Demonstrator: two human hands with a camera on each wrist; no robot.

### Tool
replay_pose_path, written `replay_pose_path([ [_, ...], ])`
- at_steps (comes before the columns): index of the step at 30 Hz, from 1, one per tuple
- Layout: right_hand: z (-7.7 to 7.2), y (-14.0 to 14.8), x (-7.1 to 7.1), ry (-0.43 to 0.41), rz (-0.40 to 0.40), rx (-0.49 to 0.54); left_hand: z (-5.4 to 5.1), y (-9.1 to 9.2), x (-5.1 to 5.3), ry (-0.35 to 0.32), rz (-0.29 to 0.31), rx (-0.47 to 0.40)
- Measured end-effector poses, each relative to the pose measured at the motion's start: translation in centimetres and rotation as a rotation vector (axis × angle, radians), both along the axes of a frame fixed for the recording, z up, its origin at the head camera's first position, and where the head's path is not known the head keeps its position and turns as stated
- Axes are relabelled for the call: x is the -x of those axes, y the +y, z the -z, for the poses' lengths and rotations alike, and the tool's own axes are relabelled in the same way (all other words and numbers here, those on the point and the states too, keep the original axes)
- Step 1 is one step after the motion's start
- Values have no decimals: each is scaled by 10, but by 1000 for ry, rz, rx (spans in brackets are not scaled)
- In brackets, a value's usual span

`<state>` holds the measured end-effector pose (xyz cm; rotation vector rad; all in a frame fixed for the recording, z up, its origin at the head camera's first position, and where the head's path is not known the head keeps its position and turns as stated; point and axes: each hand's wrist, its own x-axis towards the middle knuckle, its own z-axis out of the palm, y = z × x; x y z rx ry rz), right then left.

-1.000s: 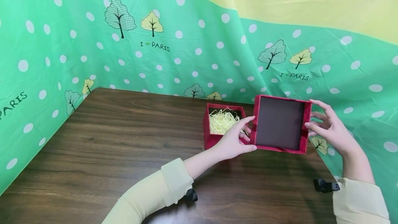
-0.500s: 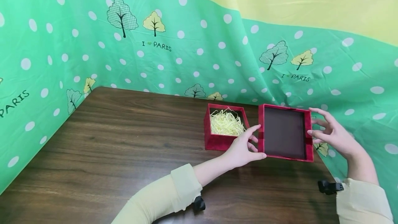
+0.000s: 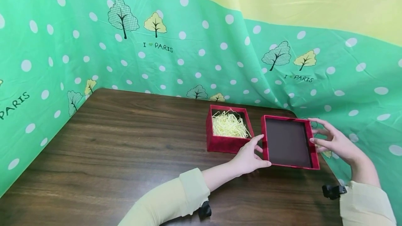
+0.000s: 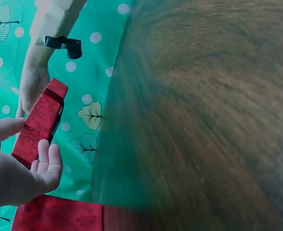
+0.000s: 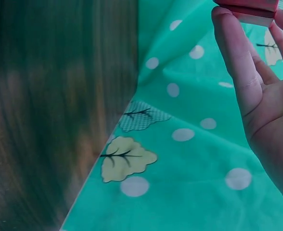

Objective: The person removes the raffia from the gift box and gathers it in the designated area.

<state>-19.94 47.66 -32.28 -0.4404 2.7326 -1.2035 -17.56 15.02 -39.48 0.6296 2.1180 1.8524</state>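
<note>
A red square lid (image 3: pixel 289 143) with a dark inside, its hollow side turned to the head camera, is held between both hands at the right of the table. My left hand (image 3: pixel 249 157) grips its left side, thumb at the lower corner; the left wrist view shows these fingers against the patterned red side (image 4: pixel 38 127). My right hand (image 3: pixel 339 144) pinches the right side; in the right wrist view only a red edge (image 5: pixel 257 10) shows at the fingertips. Just left of the lid stands an open red box (image 3: pixel 226 144) filled with pale yellow shredded paper (image 3: pixel 229 125).
The brown wooden table (image 3: pixel 125 149) extends to the left and front. A green dotted cloth (image 3: pixel 188 20) with printed trees hangs behind and along both sides, close to the lid's right side. Black wrist cameras sit on both sleeves.
Both hands have moved the lid downward and slightly right, away from the box, and its tilt has changed. More of the box and shredded paper shows. The box stays in place.
</note>
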Motion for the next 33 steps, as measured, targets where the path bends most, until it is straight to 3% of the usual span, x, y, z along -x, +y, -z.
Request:
replay_pose_path([
  [12, 29, 11, 5, -113, 78, -13, 9, 11, 5, -120, 7, 27],
  [22, 45, 15, 6, -170, 95, -16, 15, 13, 5, -188, 87, 32],
  [33, 64, 19, 12, -218, 106, 2, 26, 14, 11, -399, 142, -54],
])
